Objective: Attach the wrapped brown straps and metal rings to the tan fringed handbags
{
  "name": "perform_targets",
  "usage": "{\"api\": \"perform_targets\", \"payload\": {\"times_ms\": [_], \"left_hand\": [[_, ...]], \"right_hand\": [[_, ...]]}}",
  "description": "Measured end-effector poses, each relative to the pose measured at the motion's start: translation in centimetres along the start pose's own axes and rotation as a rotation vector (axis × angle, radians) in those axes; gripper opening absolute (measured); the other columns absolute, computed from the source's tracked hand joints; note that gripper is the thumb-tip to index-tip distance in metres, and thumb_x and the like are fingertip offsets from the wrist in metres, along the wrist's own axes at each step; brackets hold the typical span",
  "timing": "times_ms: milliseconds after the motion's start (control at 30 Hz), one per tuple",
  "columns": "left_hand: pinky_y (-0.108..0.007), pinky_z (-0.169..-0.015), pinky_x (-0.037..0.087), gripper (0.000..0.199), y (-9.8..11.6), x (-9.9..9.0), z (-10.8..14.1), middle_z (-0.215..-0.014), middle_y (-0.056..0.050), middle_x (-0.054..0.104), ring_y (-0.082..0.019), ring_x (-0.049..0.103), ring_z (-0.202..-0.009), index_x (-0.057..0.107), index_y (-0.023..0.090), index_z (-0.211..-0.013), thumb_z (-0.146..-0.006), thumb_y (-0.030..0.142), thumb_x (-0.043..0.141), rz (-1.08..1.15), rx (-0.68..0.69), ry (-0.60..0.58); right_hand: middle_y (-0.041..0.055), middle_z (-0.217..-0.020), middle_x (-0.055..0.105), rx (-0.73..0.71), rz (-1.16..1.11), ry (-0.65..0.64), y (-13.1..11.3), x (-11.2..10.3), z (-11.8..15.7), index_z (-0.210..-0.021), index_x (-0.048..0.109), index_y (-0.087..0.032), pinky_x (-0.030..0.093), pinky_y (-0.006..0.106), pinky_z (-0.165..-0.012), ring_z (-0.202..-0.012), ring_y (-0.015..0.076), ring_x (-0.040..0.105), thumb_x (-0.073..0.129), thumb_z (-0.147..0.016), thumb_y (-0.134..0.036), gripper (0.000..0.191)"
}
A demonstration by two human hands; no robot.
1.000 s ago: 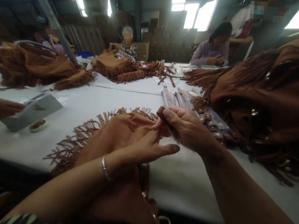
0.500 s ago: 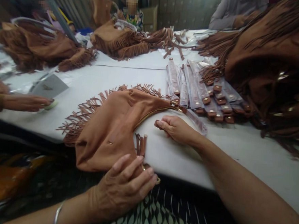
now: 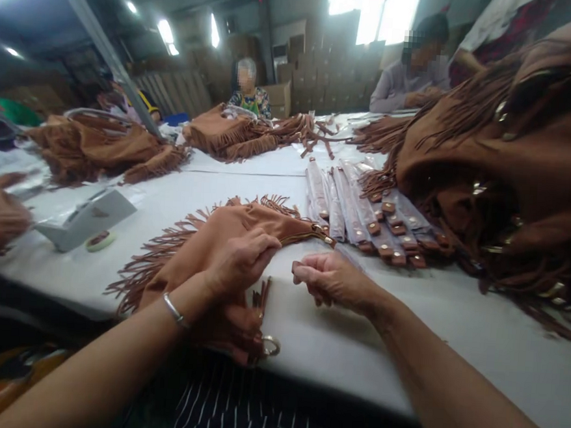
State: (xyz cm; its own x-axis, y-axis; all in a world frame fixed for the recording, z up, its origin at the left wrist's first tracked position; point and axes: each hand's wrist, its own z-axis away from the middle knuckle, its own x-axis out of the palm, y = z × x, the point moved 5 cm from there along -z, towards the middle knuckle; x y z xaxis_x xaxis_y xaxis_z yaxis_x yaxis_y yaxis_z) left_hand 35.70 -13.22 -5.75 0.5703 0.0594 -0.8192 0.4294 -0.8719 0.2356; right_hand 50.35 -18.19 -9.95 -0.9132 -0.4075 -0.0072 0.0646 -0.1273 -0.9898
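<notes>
A brown fringed bag (image 3: 184,259) lies on the white table in front of me, its lower end at the table's near edge beside a metal ring (image 3: 270,346). Over the bag, my left hand (image 3: 246,260) has its fingers closed together; what they hold, if anything, cannot be made out. To its right, my right hand (image 3: 330,279) pinches a small brown leather tab (image 3: 295,267), the end of a plastic-wrapped strap joined near the bag's tip. A small brown tassel (image 3: 263,294) hangs between the hands, by the bag's inner edge.
Plastic-wrapped straps (image 3: 358,212) lie in a pile behind my right hand. A heap of brown fringed bags (image 3: 456,148) rises at the right. At the left are a white box (image 3: 90,216), a tape roll (image 3: 100,241) and another person's hands (image 3: 2,214). People sit across the table (image 3: 160,182).
My left hand has lifted from the bag's lower end, moved up toward my right hand and closed its fingers. The camera view has tilted up. The other person's hand has drawn back from the tape roll.
</notes>
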Motion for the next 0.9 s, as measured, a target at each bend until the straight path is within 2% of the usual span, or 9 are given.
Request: {"api": "perform_targets", "payload": {"times_ms": [133,233,333,400,500,600,667,767,900], "left_hand": [[-0.023,-0.068,0.044,0.012,-2.9,2.3,0.2,-0.078,-0.003,0.059,-0.012,0.055,-0.074,0.06,0.015,-0.086,-0.085,0.018,0.048,0.088,-0.143,0.14],[-0.023,-0.071,0.043,0.012,-4.2,2.7,0.0,-0.079,-0.003,0.061,-0.012,0.055,-0.075,0.061,0.014,-0.086,-0.083,0.016,0.05,0.101,-0.197,0.191],[-0.022,-0.067,0.044,0.012,-3.6,0.7,-0.5,-0.077,-0.003,0.062,-0.011,0.055,-0.071,0.061,0.013,-0.084,-0.083,0.016,0.05,0.155,-0.23,0.25],[-0.022,-0.061,0.044,0.012,-1.7,-1.7,-0.4,-0.076,-0.002,0.062,-0.01,0.055,-0.065,0.06,0.013,-0.086,-0.084,0.018,0.05,0.174,-0.262,0.275],[-0.03,-0.076,0.045,0.024,2.6,-4.1,0.2,-0.091,-0.005,0.062,-0.016,0.056,-0.082,0.056,0.015,-0.103,-0.083,0.028,0.054,0.032,-0.199,0.134],[-0.04,-0.088,0.041,0.051,5.5,-2.4,0.9,-0.113,-0.01,0.056,-0.024,0.049,-0.103,0.044,0.016,-0.122,-0.079,0.04,0.057,-0.054,-0.081,-0.156],[-0.04,-0.085,0.041,0.046,5.5,-0.1,1.0,-0.109,-0.011,0.056,-0.025,0.05,-0.1,0.048,0.015,-0.115,-0.078,0.042,0.055,-0.057,-0.091,-0.268],[-0.034,-0.072,0.043,0.022,4.3,3.3,0.5,-0.085,-0.006,0.056,-0.02,0.053,-0.078,0.054,0.016,-0.09,-0.079,0.034,0.05,-0.014,-0.163,-0.352],[-0.027,-0.061,0.04,0.014,3.1,4.9,0.2,-0.077,-0.002,0.052,-0.014,0.049,-0.066,0.05,0.017,-0.081,-0.079,0.031,0.048,0.114,-0.18,-0.399]], "right_hand": [[-0.0084,-0.055,0.034,0.007,0.126,-0.197,-0.2,3.2,0.5,-0.065,0.047,-0.014,0.025,0.014,-0.042,-0.048,0.004,0.03,0.077,-0.061,-0.026,0.032],[-0.0078,-0.053,0.031,0.039,0.198,-0.271,0.2,5.5,0.4,-0.057,0.041,-0.014,0.02,0.016,-0.043,-0.049,0.004,0.027,0.071,-0.067,-0.021,0.032],[-0.0072,-0.051,0.03,0.015,0.164,-0.17,0.6,5.5,-0.2,-0.056,0.044,-0.013,0.019,0.017,-0.042,-0.047,0.0044,0.025,0.063,-0.073,-0.025,0.028],[-0.0064,-0.05,0.036,0.041,0.079,-0.054,0.8,4.1,-0.6,-0.061,0.049,-0.013,0.021,0.017,-0.041,-0.045,0.0049,0.029,0.065,-0.073,-0.033,0.028],[-0.0072,-0.047,0.038,0.074,-0.163,0.17,0.5,1.2,-0.7,-0.065,0.048,-0.015,0.026,0.017,-0.038,-0.039,0.0049,0.03,0.067,-0.071,-0.044,0.035],[-0.0094,-0.043,0.034,0.041,-0.294,0.227,-0.2,-0.2,-0.3,-0.063,0.048,-0.015,0.029,0.017,-0.037,-0.036,0.0037,0.028,0.07,-0.069,-0.043,0.036],[-0.0087,-0.043,0.037,0.026,-0.3,0.173,-0.5,-0.1,-0.1,-0.064,0.049,-0.015,0.03,0.016,-0.037,-0.036,0.0039,0.031,0.072,-0.067,-0.043,0.037],[-0.0065,-0.048,0.044,0.045,-0.268,0.133,-0.2,-0.6,0.1,-0.066,0.05,-0.014,0.028,0.016,-0.036,-0.038,0.0043,0.035,0.074,-0.065,-0.045,0.039],[-0.0048,-0.054,0.047,0.077,-0.082,0.151,0.3,-2.7,0.2,-0.068,0.052,-0.013,0.029,0.016,-0.037,-0.042,0.005,0.039,0.074,-0.064,-0.045,0.039]]}}
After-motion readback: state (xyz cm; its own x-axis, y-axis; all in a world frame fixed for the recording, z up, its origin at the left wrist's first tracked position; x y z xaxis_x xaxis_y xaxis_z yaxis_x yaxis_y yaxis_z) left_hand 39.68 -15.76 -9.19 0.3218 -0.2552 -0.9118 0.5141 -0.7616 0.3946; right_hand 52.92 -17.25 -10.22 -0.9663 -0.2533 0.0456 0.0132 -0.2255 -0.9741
